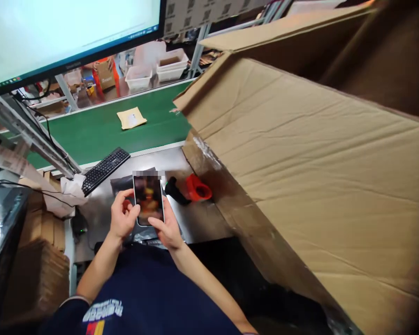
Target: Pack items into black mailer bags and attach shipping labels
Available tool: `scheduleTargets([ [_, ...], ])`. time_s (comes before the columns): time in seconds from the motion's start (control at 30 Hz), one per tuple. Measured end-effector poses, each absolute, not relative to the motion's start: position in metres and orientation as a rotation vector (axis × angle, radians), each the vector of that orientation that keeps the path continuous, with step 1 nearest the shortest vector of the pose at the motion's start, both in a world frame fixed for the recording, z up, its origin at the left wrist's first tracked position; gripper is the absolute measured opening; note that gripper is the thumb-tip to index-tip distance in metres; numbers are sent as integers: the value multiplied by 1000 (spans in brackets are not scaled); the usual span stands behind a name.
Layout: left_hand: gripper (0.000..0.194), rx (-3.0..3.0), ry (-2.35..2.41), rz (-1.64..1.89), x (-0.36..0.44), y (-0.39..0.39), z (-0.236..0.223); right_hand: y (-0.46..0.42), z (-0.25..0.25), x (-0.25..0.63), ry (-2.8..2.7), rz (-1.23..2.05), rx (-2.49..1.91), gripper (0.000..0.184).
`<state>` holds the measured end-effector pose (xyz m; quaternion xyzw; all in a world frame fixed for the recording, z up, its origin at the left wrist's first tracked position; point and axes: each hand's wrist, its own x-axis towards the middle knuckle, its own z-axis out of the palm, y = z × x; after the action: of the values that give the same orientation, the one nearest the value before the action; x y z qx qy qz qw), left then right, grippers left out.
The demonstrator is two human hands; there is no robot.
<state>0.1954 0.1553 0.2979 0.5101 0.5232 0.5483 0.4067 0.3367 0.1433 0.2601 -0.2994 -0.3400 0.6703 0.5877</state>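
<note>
I hold a smartphone point(148, 201) upright in front of my chest, its screen lit and blurred. My left hand point(123, 217) grips its left edge with the thumb on the glass. My right hand point(168, 228) supports the lower right corner, thumb on the bottom of the screen. Behind the phone, on the metal worktop point(199, 221), lies a black and orange handheld scanner point(190, 190), apart from both hands.
A large open cardboard box point(317, 163) fills the right side. A black keyboard point(104, 170) lies at the left, a monitor point(73, 32) above it. A padded envelope point(131, 117) rests on the green conveyor belt point(91, 132). White bins point(171, 65) stand beyond.
</note>
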Motion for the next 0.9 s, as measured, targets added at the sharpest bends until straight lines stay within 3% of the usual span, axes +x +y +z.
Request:
scheduleTargets([
  [0.7,26,1253,1615,1411,193,167,290,154,249,326,-812,1680,-713,67],
  [0.9,28,1173,1485,1492,190,164,287,156,247,327,-864,1689,-693,67],
])
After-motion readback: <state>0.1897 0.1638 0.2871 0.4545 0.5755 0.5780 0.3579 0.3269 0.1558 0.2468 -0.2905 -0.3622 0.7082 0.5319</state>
